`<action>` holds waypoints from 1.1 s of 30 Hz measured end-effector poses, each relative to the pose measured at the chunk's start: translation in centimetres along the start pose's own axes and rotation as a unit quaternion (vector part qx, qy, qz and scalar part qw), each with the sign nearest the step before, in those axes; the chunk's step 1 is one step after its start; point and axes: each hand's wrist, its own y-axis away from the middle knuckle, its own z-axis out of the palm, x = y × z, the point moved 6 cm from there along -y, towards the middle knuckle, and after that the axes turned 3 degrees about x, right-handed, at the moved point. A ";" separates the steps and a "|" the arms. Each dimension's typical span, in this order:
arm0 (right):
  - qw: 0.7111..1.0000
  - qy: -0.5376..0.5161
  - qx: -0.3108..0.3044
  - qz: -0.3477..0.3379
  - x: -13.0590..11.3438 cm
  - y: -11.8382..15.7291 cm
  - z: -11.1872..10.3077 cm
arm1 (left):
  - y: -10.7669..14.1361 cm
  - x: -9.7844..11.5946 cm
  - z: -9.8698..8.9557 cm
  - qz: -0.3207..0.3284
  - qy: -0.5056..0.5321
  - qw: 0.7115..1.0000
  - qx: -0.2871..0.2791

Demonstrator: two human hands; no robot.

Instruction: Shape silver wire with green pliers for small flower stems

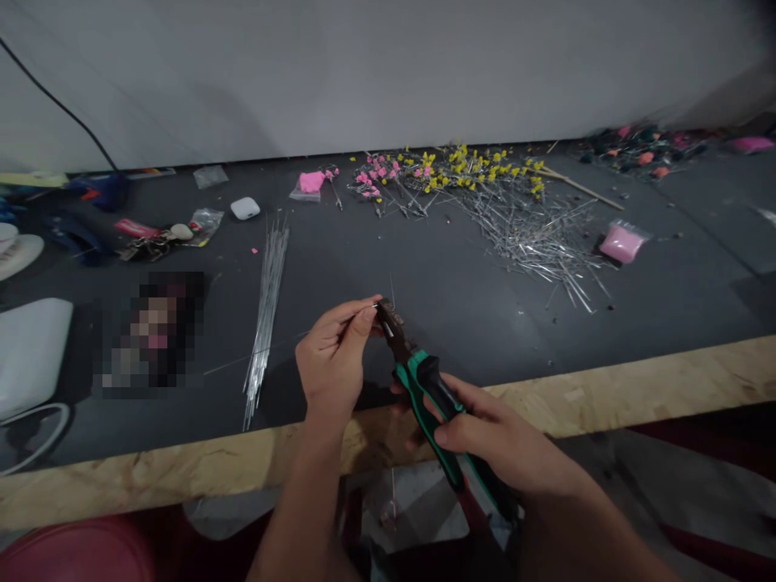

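Note:
Over the front part of the dark table, my right hand (pixel 485 428) is wrapped round the green and black handles of a pair of pliers (pixel 418 372). The jaws point up and to the left, meeting the fingertips of my left hand (pixel 336 347). Thumb and forefinger of that hand pinch a thin metal wire (pixel 255 354), whose long end trails out to the left. Where the wire meets the jaws is too small to make out fully. Left of my hands lies a bundle of straight silvery wires (pixel 267 307).
A heap of cut wire pieces (pixel 539 234) lies at the right back, beside wire stems with yellow and pink tips (pixel 461 170). Pink clay bags (pixel 624 241), a white earbud case (pixel 245 208) and keys (pixel 149 242) are around. A wooden edge (pixel 182 469) runs along the front.

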 end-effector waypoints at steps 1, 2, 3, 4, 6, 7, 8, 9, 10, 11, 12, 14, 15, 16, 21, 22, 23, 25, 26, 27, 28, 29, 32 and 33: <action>1.000 0.014 0.003 -0.003 0.1 0.0 -0.1 | 0.0 0.1 0.0 0.001 -0.003 1.000 -0.001; 1.000 0.029 0.007 -0.007 0.1 -0.1 -0.1 | 0.0 0.2 0.1 0.001 -0.006 1.000 0.000; 0.999 0.043 0.012 -0.012 0.1 -0.1 -0.2 | 0.1 0.3 0.1 0.002 -0.009 1.000 0.001; 0.998 0.056 0.016 -0.015 0.1 -0.1 -0.2 | 0.1 0.3 0.1 0.003 -0.013 1.000 0.003; 0.997 0.069 0.018 -0.018 0.0 -0.1 -0.2 | 0.1 0.4 0.0 0.005 -0.024 1.000 0.004; 0.997 0.069 0.017 -0.019 0.0 -0.1 -0.1 | 0.1 0.5 0.0 0.008 -0.032 0.999 0.004; 0.997 0.069 0.017 -0.020 0.0 -0.2 -0.1 | 0.1 0.5 -0.1 0.012 -0.039 0.999 0.004; 0.997 0.068 0.016 -0.021 0.1 -0.2 0.0 | 0.1 0.6 -0.1 0.016 -0.044 0.999 0.004; 0.997 0.067 0.014 -0.021 0.1 -0.2 0.0 | 0.1 0.6 -0.2 0.018 -0.047 0.999 0.004; 0.997 0.067 0.014 -0.021 0.1 -0.3 0.0 | 0.1 0.5 -0.2 0.017 -0.049 0.999 0.002; 0.997 0.067 0.014 -0.020 0.2 -0.3 0.0 | 0.0 0.5 -0.2 0.017 -0.049 0.999 0.001; 0.998 0.063 0.013 -0.021 0.1 -0.4 0.1 | 0.0 0.4 -0.2 0.014 -0.046 0.999 0.000; 0.998 0.059 0.013 -0.021 0.1 -0.4 0.1 | 0.0 0.4 -0.2 0.014 -0.043 0.999 0.001; 0.998 0.057 0.012 -0.018 0.1 -0.4 0.1 | 0.0 0.4 -0.2 0.015 -0.041 0.999 0.003; 0.998 0.057 0.012 -0.005 0.0 -0.3 0.3 | 0.0 0.3 -0.2 0.010 -0.035 0.999 0.008; 0.998 0.054 0.011 -0.008 0.1 -0.4 0.3 | 0.0 0.3 -0.2 0.010 -0.040 0.999 0.008; 0.999 0.049 0.010 -0.011 0.2 -0.4 0.2 | 0.0 0.4 -0.2 0.012 -0.045 0.999 0.009; 0.999 0.035 0.007 -0.013 0.4 -0.5 0.2 | 0.1 0.5 -0.3 0.014 -0.057 0.998 0.008; 1.000 0.026 0.004 -0.012 0.5 -0.6 0.1 | 0.1 0.5 -0.3 0.014 -0.062 0.998 0.009; 1.000 0.019 -0.001 -0.010 0.6 -0.7 0.1 | 0.1 0.5 -0.3 0.012 -0.065 0.998 0.009; 1.000 0.011 -0.007 -0.009 0.5 -0.8 0.0 | 0.1 0.4 -0.3 0.009 -0.065 0.998 0.010; 1.000 0.004 -0.015 -0.009 0.5 -0.9 -0.1 | 0.1 0.3 -0.3 0.006 -0.060 0.998 0.013; 0.999 -0.001 -0.039 -0.013 -0.2 -1.1 -0.8 | -0.1 -0.2 -0.5 -0.009 0.008 1.000 0.023; 0.999 0.003 -0.042 -0.016 -0.4 -1.1 -1.3 | -0.2 -0.5 -0.6 -0.023 0.040 0.999 0.020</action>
